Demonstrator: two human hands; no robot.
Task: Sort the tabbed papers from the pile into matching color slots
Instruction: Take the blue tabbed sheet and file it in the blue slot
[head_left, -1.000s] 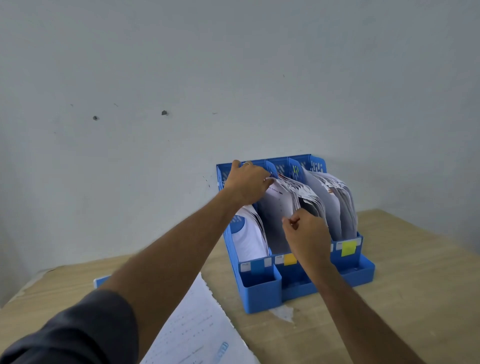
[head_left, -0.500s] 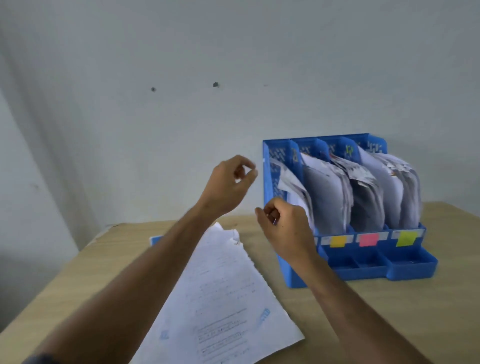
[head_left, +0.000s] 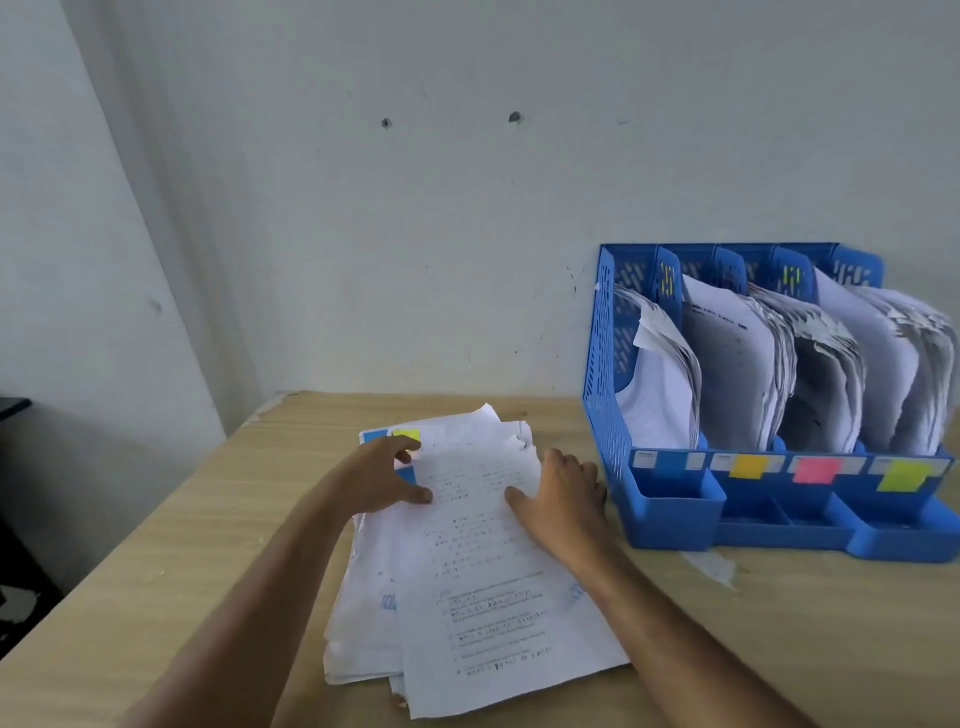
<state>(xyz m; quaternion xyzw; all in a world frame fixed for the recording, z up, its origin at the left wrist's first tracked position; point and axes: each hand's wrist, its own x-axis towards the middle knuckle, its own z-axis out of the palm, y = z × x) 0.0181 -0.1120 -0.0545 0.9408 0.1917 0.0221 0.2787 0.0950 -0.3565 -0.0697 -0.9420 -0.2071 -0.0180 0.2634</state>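
Blue plastic file organizer (head_left: 613, 415) stands on a pale wooden desk (head_left: 779, 623) against a grey-white wall (head_left: 415, 208), to the right of a pile of printed papers (head_left: 483, 571). Its four upright slots are each stuffed with curling white sheets. Coloured tabs mark the front of three slots: an orange tab (head_left: 747, 465), a pink tab (head_left: 815, 470) and a yellow tab (head_left: 902, 475); the leftmost slot shows only a pale label.

The pile lies flat on the desk just left of the organizer, its sheets fanned and slightly askew. A yellow tab on a sheet (head_left: 407, 434) peeks out at the far left corner of the pile, beside a patch of blue.

Both of the person's hands rest on the far end of the pile. The left hand (head_left: 382, 475) lies at the pile's left edge, its grip loose, fingers bent over the far corner near the yellow tab and thumb pressing the top sheet. The right hand (head_left: 563, 501) lies flat at the right edge, fingers spread and relaxed, thumb on the paper, holding nothing. A torn scrap of paper (head_left: 711, 566) sits on the desk in front of the organizer.
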